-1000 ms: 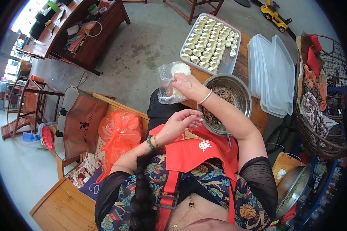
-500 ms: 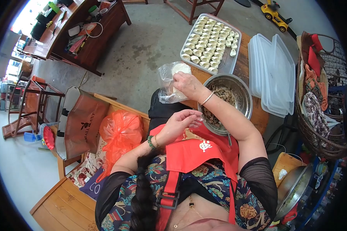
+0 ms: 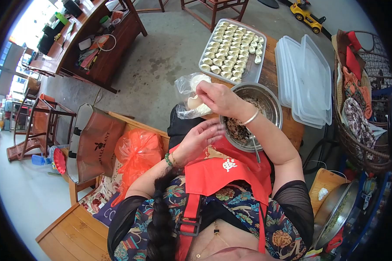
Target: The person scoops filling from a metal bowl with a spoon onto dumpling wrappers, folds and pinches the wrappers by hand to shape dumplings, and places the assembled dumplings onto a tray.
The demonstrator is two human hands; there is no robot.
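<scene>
My right hand point(image 3: 220, 99) pinches the edge of a thin round dumpling wrapper point(image 3: 194, 102), just over a clear plastic bag point(image 3: 184, 89) with a stack of pale wrappers in it. Below it, my left hand point(image 3: 201, 137) holds nothing; its fingers are stretched out, a little blurred, by the rim of a steel bowl point(image 3: 278, 114). Dark minced filling point(image 3: 237, 129) lies in the bowl, and a spoon point(image 3: 255, 150) leans on its near edge. Behind the bowl, rows of folded dumplings point(image 3: 228, 50) fill most of a clear plastic tray point(image 3: 262, 69).
Clear plastic lids or trays point(image 3: 307, 82) are stacked right of the dumplings on the wooden table point(image 3: 270, 52). A wicker basket point(image 3: 357, 152) with cloths stands far right. On the bench at left are a red plastic bag point(image 3: 137, 150) and a brown shopping bag point(image 3: 102, 141).
My right hand has drawn back slightly from the stack, lifting one wrapper by its edge. My left hand's fingers have straightened near the bowl. The whole view has shifted slightly.
</scene>
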